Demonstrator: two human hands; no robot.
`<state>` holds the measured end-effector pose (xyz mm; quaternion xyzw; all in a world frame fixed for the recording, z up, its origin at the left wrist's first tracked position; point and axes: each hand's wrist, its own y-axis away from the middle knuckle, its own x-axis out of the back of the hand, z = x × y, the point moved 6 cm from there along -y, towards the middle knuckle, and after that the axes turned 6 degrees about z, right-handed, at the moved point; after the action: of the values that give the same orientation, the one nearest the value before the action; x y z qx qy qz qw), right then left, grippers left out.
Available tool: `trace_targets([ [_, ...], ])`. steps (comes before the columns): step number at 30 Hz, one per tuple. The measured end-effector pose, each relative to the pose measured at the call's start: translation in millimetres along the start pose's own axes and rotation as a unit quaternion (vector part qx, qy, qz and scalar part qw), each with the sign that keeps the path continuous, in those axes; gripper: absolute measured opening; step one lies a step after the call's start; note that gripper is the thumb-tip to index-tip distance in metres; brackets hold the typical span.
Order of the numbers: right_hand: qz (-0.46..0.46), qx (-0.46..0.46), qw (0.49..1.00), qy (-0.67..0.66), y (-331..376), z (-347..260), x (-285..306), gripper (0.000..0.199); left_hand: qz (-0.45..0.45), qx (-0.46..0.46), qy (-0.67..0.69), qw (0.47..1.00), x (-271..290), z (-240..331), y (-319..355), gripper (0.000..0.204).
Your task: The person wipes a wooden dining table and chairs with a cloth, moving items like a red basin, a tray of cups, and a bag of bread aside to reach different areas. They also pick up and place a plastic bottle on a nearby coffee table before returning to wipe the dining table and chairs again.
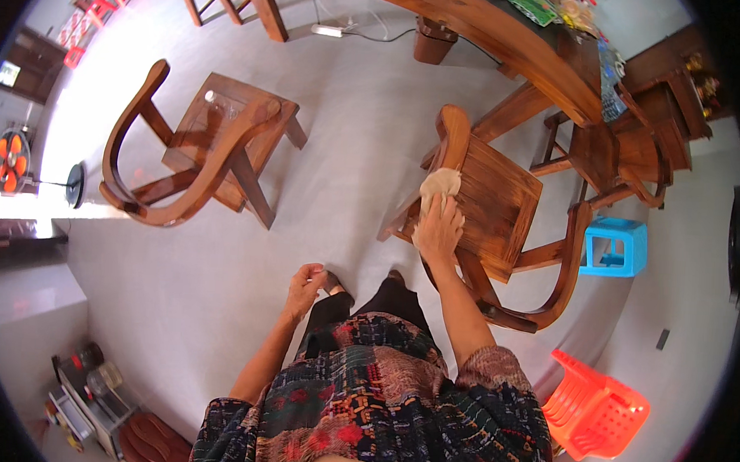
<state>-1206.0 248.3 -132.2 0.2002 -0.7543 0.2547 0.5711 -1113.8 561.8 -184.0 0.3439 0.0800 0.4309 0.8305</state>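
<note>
A beige cloth (441, 182) is bunched under the fingers of my right hand (438, 232). The hand presses it against the left arm of a brown wooden armchair (495, 203), which stands in front of me to the right. The chair has a slatted-looking, glossy seat and a curved back rail; my forearm passes over part of its frame. Away from any furniture, my left hand (305, 289) hangs above the floor near my shoe, its fingers curled in with nothing visible in them.
Another wooden armchair (249, 155) stands at left with a small white object on its seat. A long wooden table (478, 25) curves across the far side, a brown bin (434, 41) beneath. Blue stool (615, 247) and red plastic chair (597, 410) are at right; a fan (11, 162) is far left.
</note>
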Motion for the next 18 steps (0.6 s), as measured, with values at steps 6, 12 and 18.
trace_targets([
  [6,0.033,0.024,0.998,0.038,-10,-4,0,0.057,-0.002,-0.059,-0.035,0.998,34,33,-51,0.038],
  [12,0.030,-0.083,0.993,0.081,-103,8,-33,0.053,0.210,-0.292,-0.308,0.881,88,126,-104,0.048],
  [18,-0.019,-0.104,0.991,0.086,-203,25,-63,0.053,0.331,-0.275,-0.429,0.794,123,205,-155,0.075],
])
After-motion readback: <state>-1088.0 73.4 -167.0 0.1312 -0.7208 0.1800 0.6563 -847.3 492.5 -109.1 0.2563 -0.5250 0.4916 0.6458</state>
